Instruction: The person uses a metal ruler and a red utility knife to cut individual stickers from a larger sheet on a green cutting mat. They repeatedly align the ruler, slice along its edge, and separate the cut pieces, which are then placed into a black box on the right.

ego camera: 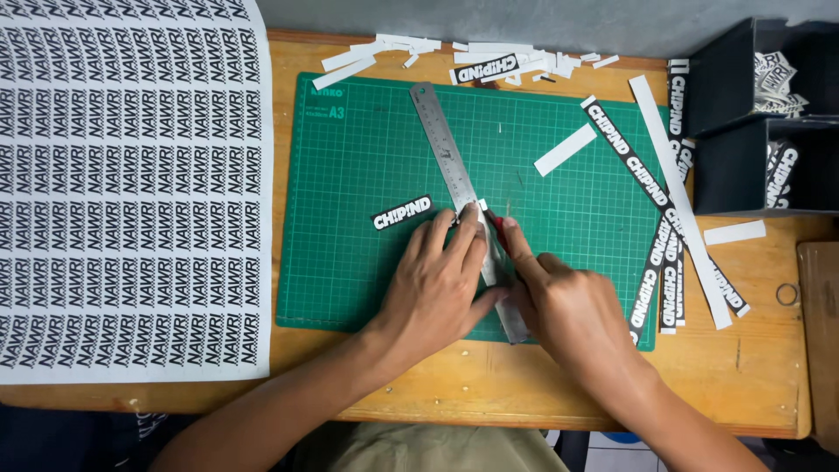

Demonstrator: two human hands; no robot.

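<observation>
Left hand (441,280) presses flat on the steel ruler (454,175) over the green mat (350,175); right hand (564,301) pinches a red-handled knife (498,229)

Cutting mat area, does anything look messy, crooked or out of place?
Mostly offcut clutter. White paper scraps are heaped past the green cutting mat at the table's far edge, and cut black label strips overlap loosely across its right edge. The steel ruler lies diagonally under the left hand, which looks deliberate.
</observation>
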